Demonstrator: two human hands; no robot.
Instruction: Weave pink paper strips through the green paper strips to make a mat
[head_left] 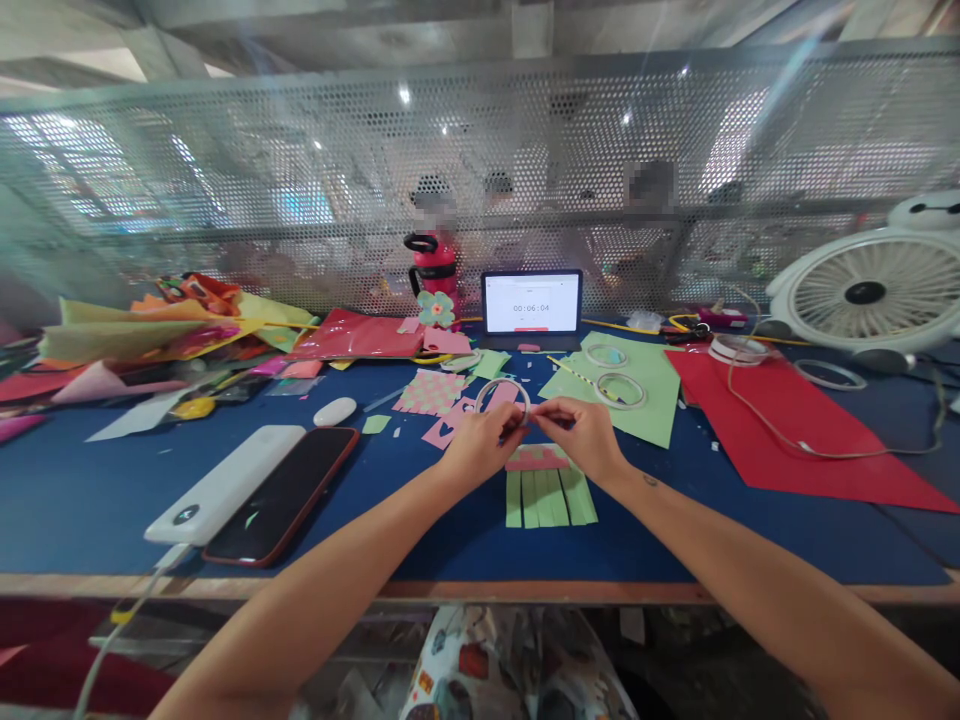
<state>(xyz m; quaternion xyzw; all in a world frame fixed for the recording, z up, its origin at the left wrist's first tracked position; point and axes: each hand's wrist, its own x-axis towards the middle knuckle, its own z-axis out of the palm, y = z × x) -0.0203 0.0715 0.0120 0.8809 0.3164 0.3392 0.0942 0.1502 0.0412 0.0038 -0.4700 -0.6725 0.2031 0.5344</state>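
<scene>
My left hand [480, 440] is closed around a narrow white ring, which looks like a roll of tape [526, 393], held upright above the table. Just to its right, my right hand [583, 437] pinches finger and thumb together at the roll's edge. What lies in that pinch is too small to make out. Below the hands lies a green paper cut into strips [553, 505], with a pink woven band along its top. A pink and green woven paper square [429, 392] and a pink paper with heart cut-outs [442, 432] lie beyond my left hand.
Left are a white power bank [229, 480], a phone [285, 500] and a white mouse [334, 411]. A tablet [532, 303] and red bottle [436, 275] stand behind. Right are green paper [656, 405] with tape rolls, red paper [787, 440] and a fan [870, 290].
</scene>
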